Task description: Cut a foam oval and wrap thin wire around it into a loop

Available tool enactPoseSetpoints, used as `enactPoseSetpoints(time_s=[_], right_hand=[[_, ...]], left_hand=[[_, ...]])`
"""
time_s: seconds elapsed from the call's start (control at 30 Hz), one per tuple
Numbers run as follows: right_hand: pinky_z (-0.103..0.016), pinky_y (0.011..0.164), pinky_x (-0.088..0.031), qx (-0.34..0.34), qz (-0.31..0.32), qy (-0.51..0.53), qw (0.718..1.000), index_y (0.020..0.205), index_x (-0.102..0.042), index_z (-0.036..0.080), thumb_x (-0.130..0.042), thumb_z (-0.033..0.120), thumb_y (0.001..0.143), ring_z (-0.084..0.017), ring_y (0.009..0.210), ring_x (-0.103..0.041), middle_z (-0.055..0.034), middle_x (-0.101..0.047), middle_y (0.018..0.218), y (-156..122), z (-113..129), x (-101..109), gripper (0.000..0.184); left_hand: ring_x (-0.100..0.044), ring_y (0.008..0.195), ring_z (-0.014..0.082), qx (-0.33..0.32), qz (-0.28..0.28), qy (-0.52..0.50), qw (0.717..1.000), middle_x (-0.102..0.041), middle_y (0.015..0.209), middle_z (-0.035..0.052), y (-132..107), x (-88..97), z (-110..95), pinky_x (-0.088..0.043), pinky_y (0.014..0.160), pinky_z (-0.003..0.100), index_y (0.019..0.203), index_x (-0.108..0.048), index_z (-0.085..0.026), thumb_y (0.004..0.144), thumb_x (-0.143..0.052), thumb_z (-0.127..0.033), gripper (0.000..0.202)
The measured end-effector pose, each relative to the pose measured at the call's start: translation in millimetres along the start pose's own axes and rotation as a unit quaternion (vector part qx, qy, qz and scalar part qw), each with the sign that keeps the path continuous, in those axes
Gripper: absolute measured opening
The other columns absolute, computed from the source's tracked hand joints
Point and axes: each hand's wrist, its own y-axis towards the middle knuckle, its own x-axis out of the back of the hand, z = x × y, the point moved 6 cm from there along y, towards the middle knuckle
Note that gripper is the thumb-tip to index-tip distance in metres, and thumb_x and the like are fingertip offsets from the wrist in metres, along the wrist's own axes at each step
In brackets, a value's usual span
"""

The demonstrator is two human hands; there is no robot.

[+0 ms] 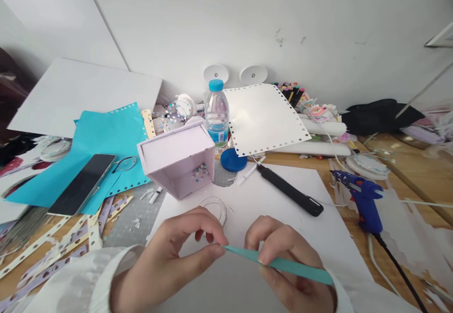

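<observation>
A narrow teal paper strip (297,268) stretches between my two hands above the white sheet (247,289). Its left tip is pinched between the thumb and index finger of my left hand (177,256). My right hand (288,261) grips the strip partway along, and its other end reaches back towards my right wrist. Just beyond my hands, a thin coil of wire (221,209) lies on the white sheet. Behind it a pale lilac box (173,150) rests tilted, its open side facing me, with small star-shaped bits (200,172) inside.
A blue glue gun (366,197) lies at the right with its cord, beside a black stick-shaped tool (290,188). A water bottle (217,114) stands behind a blue round lid (233,160). At the left are a phone (83,184), glasses (124,164), turquoise paper (109,138) and punched paper strips (63,251).
</observation>
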Motion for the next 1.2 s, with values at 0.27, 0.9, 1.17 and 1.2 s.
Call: enactPoseSetpoints(time_s=[0.27,0.9,1.17,1.2], right_hand=[[-0.027,0.06,-0.042,-0.001,0.028,-0.02,0.999,0.092,-0.057,0.026,-0.051,0.026,0.095,-0.016,0.071,-0.055,-0.0032,-0.057,0.086,1.9,2.6,-2.4,0.007],[-0.024,0.06,-0.046,0.004,0.043,-0.014,0.999,0.091,-0.056,0.026,-0.052,0.022,0.094,-0.014,0.072,-0.055,-0.0024,-0.057,0.085,8.8,0.3,-2.2,0.006],[-0.027,0.066,-0.048,-0.033,0.052,0.037,0.997,0.092,-0.056,0.026,-0.053,0.023,0.095,-0.015,0.075,-0.055,-0.003,-0.057,0.084,9.6,-5.6,-2.3,0.005],[-0.027,0.065,-0.048,-0.031,0.05,0.04,0.997,0.092,-0.056,0.026,-0.053,0.023,0.095,-0.016,0.074,-0.055,-0.003,-0.057,0.084,9.3,-6.4,-2.5,0.005]], left_hand=[[-0.062,0.08,0.0144,0.003,0.002,-0.017,1.0,-0.065,0.083,0.0027,-1.3,1.1,-3.4,-0.049,0.071,0.023,0.084,-0.068,-0.02,0.087,-0.063,-0.022,0.006],[-0.06,0.079,0.0136,0.017,-0.009,-0.061,0.998,-0.065,0.081,0.0014,1.1,2.8,2.8,-0.047,0.07,0.023,0.082,-0.069,-0.021,0.086,-0.065,-0.019,0.005],[-0.059,0.08,0.014,0.028,0.0,-0.089,0.996,-0.063,0.082,0.0016,1.5,2.5,8.1,-0.046,0.072,0.024,0.084,-0.069,-0.02,0.086,-0.065,-0.02,0.004],[-0.059,0.08,0.0139,0.03,0.001,-0.091,0.995,-0.063,0.082,0.0016,1.0,2.4,9.3,-0.045,0.072,0.024,0.084,-0.068,-0.02,0.086,-0.065,-0.02,0.004]])
